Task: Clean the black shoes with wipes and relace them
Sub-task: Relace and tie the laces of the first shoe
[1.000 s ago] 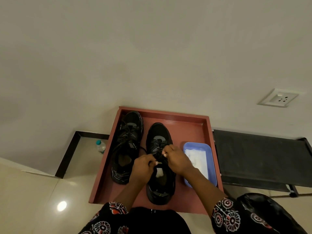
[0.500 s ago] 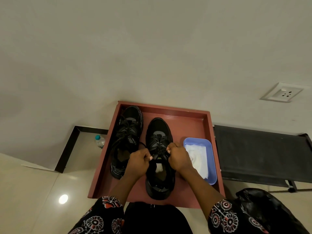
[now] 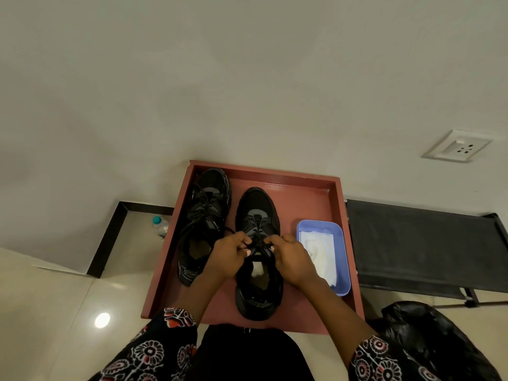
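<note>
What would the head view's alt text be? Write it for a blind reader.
Both hands, left hand and right hand, pinch the lace of the right black shoe in a red tray, beside another shoe and a blue tub.

Two shoes sit side by side in the tray: the left shoe and the right shoe. The tub sits right of them. The bottle stands left of the tray.

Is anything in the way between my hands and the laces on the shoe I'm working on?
Nothing visible. Both the left hand and right hand are already at the laces of the right-side shoe, pinching them. The other shoe and the blue tub sit off to either side.
</note>
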